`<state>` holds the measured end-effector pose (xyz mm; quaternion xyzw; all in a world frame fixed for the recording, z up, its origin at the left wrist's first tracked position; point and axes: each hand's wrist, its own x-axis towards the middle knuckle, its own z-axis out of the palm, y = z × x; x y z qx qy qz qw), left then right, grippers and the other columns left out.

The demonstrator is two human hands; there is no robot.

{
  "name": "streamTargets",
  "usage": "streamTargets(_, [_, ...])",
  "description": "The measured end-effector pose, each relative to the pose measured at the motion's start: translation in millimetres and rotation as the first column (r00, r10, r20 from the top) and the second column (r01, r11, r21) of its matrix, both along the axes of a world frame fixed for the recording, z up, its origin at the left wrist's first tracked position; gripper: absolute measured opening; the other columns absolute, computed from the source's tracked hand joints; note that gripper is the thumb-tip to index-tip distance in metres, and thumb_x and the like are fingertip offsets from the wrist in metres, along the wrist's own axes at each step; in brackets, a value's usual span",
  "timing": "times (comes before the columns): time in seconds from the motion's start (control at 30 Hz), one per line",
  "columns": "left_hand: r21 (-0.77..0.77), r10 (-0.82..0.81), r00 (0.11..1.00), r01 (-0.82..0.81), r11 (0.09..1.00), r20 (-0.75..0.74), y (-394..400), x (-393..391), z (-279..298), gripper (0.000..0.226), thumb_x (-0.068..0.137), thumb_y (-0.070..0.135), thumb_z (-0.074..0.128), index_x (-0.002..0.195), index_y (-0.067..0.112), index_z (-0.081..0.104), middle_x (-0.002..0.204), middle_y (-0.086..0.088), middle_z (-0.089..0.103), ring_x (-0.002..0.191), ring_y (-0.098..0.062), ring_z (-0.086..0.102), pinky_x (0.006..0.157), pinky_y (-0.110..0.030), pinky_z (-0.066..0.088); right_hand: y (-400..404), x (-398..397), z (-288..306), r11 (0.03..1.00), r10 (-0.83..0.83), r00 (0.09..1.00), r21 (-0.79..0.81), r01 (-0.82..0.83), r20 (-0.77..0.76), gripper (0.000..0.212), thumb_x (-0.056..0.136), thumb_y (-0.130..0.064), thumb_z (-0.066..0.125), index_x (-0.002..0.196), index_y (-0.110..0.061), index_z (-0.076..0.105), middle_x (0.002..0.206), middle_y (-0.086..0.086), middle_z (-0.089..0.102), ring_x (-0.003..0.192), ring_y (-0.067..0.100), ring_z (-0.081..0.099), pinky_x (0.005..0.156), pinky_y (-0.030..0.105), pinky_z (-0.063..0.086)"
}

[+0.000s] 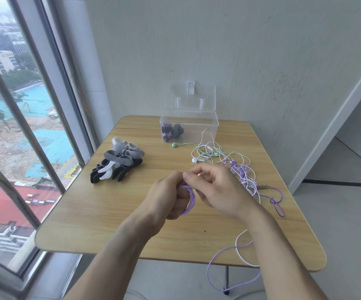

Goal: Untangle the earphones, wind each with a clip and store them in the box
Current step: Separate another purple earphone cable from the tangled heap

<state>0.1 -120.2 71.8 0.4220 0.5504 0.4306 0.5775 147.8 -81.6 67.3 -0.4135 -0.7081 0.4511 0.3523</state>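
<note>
Midway, judging by the spread: winding a purple earphone cable [189,198] into a coil above the middle of the wooden table [88,213]. Left hand [164,198] gripping the coil, fingers curled round it; right hand [216,189] pinching the cable near the top of the loops, fingers bent. Trailing off the near right table edge: a loose purple tail [222,256] and a white cable [240,254]. Sitting in the clear plastic box [189,124], lid up, at the far edge: already one wound bundle [172,132], dark and purplish. Remaining: tangle of white, green and purple earphones [225,161] right of the hands, not yet sorted. Waiting at the left: heap of grey, black and white clips [119,163], untouched. Pale wall [240,50] behind; tall window [23,126] at left, overlooking a construction site
</note>
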Motion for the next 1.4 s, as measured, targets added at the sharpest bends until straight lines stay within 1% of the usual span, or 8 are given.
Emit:
streamTargets(0.13, [-0.011,0.027,0.997,-0.028,1.000,-0.066,5,-3,-3,0.045,0.093,0.025,0.046,0.049,0.021,0.042,0.050,0.000,0.026,0.047,-0.017,0.017,0.047,-0.025,0.013,-3,-7,-5,0.998,0.047,0.997,-0.040,-0.044,0.068,0.041,0.085,-0.062,0.056,0.097,-0.025,0.070,0.083,-0.004,0.069,0.065,0.012,0.064,0.063,0.029,0.053])
streamTargets(0.37, [-0.048,-0.158,0.987,0.157,0.987,-0.031,8,-17,-1,0.030,0.092,0.026,0.042,0.063,0.018,0.041,0.055,-0.004,0.040,0.047,-0.018,0.027,0.050,-0.030,0.018,4,-7,-15,0.999,-0.003,0.998,-0.053,0.000,-0.056,0.026,0.094,-0.034,0.068,0.097,-0.009,0.066,0.087,0.008,0.075,0.070,0.044,0.070,0.063,0.057,0.058])
streamTargets(0.5, [-0.003,-0.129,0.991,0.129,0.992,-0.022,10,-27,-1,0.035,0.102,0.024,0.043,0.068,0.017,0.048,0.058,-0.004,0.046,0.049,-0.016,0.034,0.051,-0.029,0.019,7,-15,-17,0.993,-0.007,0.991,-0.122,-0.009,-0.134,0.023,0.095,-0.029,0.066,0.105,-0.008,0.067,0.093,0.014,0.074,0.079,0.040,0.072,0.060,0.044,0.059])
streamTargets(0.63, [0.130,0.164,0.953,-0.135,0.982,-0.253,14,-41,-3,0.034,0.100,0.014,0.038,0.071,0.009,0.056,0.049,0.010,0.049,0.049,-0.012,0.039,0.044,-0.022,0.026,14,-32,-18,0.981,-0.092,0.982,-0.186,0.061,-0.165,0.017,0.099,-0.023,0.061,0.111,-0.011,0.065,0.099,0.014,0.072,0.077,0.019,0.072,0.061,0.034,0.057])
streamTargets(0.73, [0.128,0.385,0.922,-0.379,0.917,-0.029,19,-61,1,0.031,0.090,0.007,0.034,0.080,0.006,0.063,0.042,0.013,0.045,0.040,-0.006,0.036,0.040,-0.021,0.019,26,-50,-29,0.990,-0.130,0.991,-0.048,0.130,0.011,0.014,0.099,-0.011,0.056,0.096,-0.018,0.067,0.086,0.002,0.071,0.070,0.009,0.066,0.060,0.028,0.053])
streamTargets(0.87, [-0.096,0.571,0.731,-0.581,0.808,0.373,22,-87,4,0.045,0.085,0.014,0.033,0.045,0.023,0.051,0.043,0.010,0.026,0.035,-0.008,0.018,0.047,-0.021,0.006,42,-93,-41,0.996,-0.071,0.948,0.066,0.052,0.310,0.029,0.092,-0.003,0.047,0.095,-0.022,0.069,0.087,-0.008,0.068,0.079,0.006,0.062,0.077,0.020,0.045])
streamTargets(1.1, [-0.124,0.647,0.653,-0.660,0.741,0.393,31,-116,4,0.034,0.092,0.017,0.031,0.075,0.026,0.060,0.037,0.011,0.030,0.031,-0.006,0.022,0.036,-0.014,0.011,76,-169,-45,0.973,-0.096,0.912,0.232,0.001,0.399,0.039,0.092,-0.022,0.061,0.131,-0.021,0.057,0.124,0.003,0.055,0.110,0.020,0.054,0.096,0.035,0.047])
streamTargets(1.4, [-0.100,0.595,0.700,-0.611,0.785,0.395,36,-118,3,0.028,0.090,0.018,0.034,0.078,0.025,0.058,0.041,0.010,0.033,0.034,-0.008,0.024,0.036,-0.017,0.013,89,-172,-44,0.941,-0.236,0.952,0.291,0.173,0.195,0.023,0.092,-0.023,0.068,0.113,-0.015,0.066,0.109,0.002,0.060,0.093,0.014,0.055,0.080,0.022,0.040])
